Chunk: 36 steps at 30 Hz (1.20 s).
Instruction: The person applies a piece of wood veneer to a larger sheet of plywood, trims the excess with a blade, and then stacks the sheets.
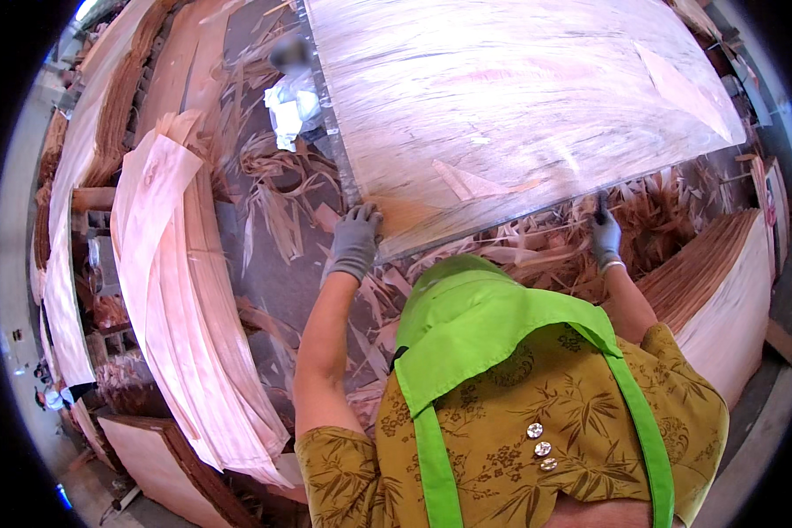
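Bright glare whitens the large wooden sheet (519, 106), while fisheye distortion bends edges toward black corners.

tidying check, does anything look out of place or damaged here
Yes. Torn wood strips lie tangled along the near edge of the large pale sheet, like loose debris. A jagged pinkish piece on the sheet, right of the left hand, also looks odd, its outline breaking the surface.

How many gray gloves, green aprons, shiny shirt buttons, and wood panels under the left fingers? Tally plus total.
Gray gloves: 2
Green apron: 1
Shiny shirt buttons: 3
Wood panel under left fingers: 1
Total: 7
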{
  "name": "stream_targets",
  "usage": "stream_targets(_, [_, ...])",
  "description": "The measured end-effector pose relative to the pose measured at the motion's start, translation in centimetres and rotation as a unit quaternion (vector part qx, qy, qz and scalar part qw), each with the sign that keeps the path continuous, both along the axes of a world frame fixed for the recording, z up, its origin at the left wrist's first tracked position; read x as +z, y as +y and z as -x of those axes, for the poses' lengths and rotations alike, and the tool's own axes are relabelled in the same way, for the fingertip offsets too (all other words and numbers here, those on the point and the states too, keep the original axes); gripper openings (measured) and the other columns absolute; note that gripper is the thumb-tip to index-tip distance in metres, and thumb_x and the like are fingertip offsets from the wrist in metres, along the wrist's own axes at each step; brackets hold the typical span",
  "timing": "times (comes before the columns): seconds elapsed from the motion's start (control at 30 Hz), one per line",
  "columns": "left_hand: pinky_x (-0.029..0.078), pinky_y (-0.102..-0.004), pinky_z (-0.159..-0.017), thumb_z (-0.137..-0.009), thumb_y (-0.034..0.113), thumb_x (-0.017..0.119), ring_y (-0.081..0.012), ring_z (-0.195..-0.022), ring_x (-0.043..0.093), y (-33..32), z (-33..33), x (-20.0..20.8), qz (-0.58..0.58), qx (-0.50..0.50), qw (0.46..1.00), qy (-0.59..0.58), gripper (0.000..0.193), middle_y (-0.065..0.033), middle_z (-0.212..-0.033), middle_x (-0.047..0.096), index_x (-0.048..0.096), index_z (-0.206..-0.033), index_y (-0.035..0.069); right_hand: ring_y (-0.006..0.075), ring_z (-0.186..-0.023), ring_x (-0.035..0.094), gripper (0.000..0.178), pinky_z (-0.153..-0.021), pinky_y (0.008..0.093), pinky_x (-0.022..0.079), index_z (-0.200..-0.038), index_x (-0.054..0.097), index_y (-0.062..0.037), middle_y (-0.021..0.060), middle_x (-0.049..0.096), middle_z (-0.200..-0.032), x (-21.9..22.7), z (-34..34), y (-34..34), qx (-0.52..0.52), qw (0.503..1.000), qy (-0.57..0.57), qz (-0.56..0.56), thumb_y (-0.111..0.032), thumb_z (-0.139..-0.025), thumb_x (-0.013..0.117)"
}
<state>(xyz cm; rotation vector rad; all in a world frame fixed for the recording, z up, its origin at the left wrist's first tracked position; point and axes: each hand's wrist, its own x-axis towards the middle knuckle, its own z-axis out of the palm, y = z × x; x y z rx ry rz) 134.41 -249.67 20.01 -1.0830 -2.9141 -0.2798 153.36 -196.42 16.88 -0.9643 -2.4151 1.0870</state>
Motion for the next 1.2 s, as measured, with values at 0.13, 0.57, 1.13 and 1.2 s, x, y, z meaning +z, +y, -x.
stream_targets(0.13, [0.043,-0.0424,-0.084,-0.076,0.022,0.059,-0.0263,-0.105,0.054,-0.8,-0.4,0.1,0.054,0.009,0.998,0.033,0.028,-0.0065,-0.114,0.056,0.06,-0.102,0.012,0.0343,-0.092,0.063,0.043,-0.077,0.0385,0.047,-0.109,0.06,0.003,0.0221,0.065,-0.096,1.6,-8.7,3.6,-0.159,0.935,-0.308,-0.069,-0.031,-0.083,0.061])
stream_targets(0.57, [0.044,-0.0431,-0.077,-0.074,0.026,0.066,-0.0279,-0.099,0.053,0.7,0.7,0.0,0.09,0.009,0.996,0.017,0.031,-0.0078,-0.108,0.053,0.058,-0.101,0.012,0.036,-0.091,0.063,0.054,-0.075,0.0395,0.05,-0.128,0.048,-0.015,0.019,0.065,-0.098,6.9,9.7,-15.0,0.199,0.956,-0.217,-0.003,-0.024,-0.078,0.067])
stream_targets(1.13, [0.046,-0.042,-0.069,-0.081,0.018,0.053,-0.0271,-0.093,0.056,1.6,0.1,-0.3,0.09,0.059,0.991,0.082,0.017,-0.0061,-0.106,0.056,0.064,-0.094,0.013,0.0359,-0.072,0.063,0.03,-0.064,0.0411,0.048,-0.101,0.064,-0.0095,0.0192,0.065,-0.08,7.2,14.8,-19.1,0.264,0.962,-0.068,-0.02,-0.033,-0.083,0.063])
stream_targets(1.2, [0.045,-0.0418,-0.068,-0.081,0.018,0.053,-0.0268,-0.093,0.056,2.1,0.1,0.1,0.111,0.042,0.99,0.076,0.017,-0.0068,-0.104,0.057,0.064,-0.093,0.013,0.0366,-0.069,0.063,0.026,-0.061,0.042,0.048,-0.099,0.062,-0.0099,0.0186,0.064,-0.077,8.3,11.6,-16.8,0.244,0.967,-0.056,-0.056,-0.029,-0.083,0.063])
